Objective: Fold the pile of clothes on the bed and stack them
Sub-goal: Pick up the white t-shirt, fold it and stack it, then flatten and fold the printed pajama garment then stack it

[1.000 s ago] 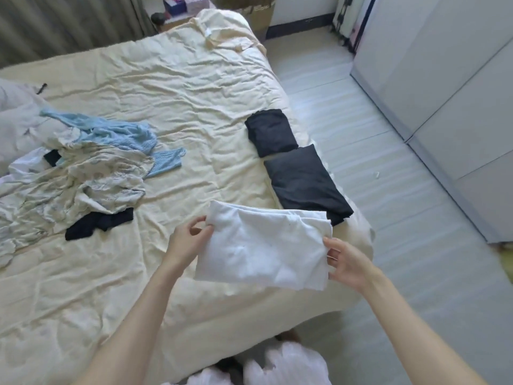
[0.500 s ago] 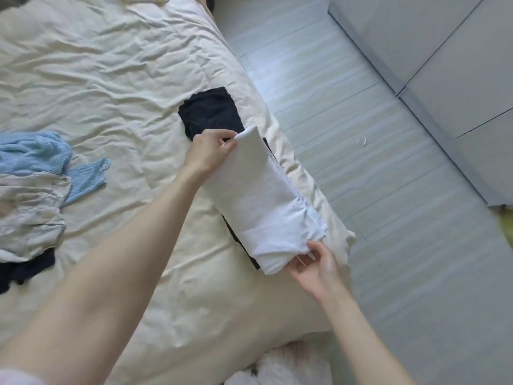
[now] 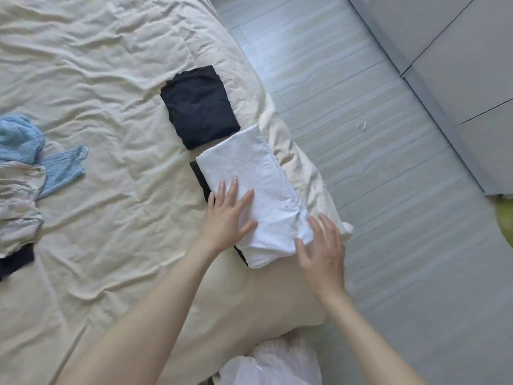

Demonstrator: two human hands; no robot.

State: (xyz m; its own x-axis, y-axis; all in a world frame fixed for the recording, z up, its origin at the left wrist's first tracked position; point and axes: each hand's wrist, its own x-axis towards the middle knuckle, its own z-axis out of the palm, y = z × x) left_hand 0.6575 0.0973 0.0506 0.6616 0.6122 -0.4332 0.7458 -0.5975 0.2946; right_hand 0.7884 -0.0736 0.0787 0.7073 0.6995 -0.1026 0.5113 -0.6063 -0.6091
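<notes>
A folded white garment (image 3: pixel 249 176) lies on top of a folded dark garment (image 3: pixel 199 176), of which only a thin edge shows, near the bed's right edge. My left hand (image 3: pixel 229 215) presses flat on the white garment with straight fingers. My right hand (image 3: pixel 323 247) touches its near right corner, fingers spread. A second folded dark garment (image 3: pixel 198 107) lies just beyond on the cream bedsheet (image 3: pixel 111 79). The unfolded pile sits at the left edge: a light blue knit (image 3: pixel 25 137), a pale patterned piece (image 3: pixel 19 201) and a dark piece (image 3: pixel 15 261).
The bed's right edge drops to a pale striped floor (image 3: pixel 361 107). Grey wardrobe doors (image 3: pixel 458 51) stand at the right. A small scrap (image 3: pixel 361 125) lies on the floor. White fabric (image 3: pixel 277 365) shows at the bottom.
The white garment, held up in both hands before, now lies on the nearer dark garment. Both hands have let go and rest flat on it. The view has tilted down and right.
</notes>
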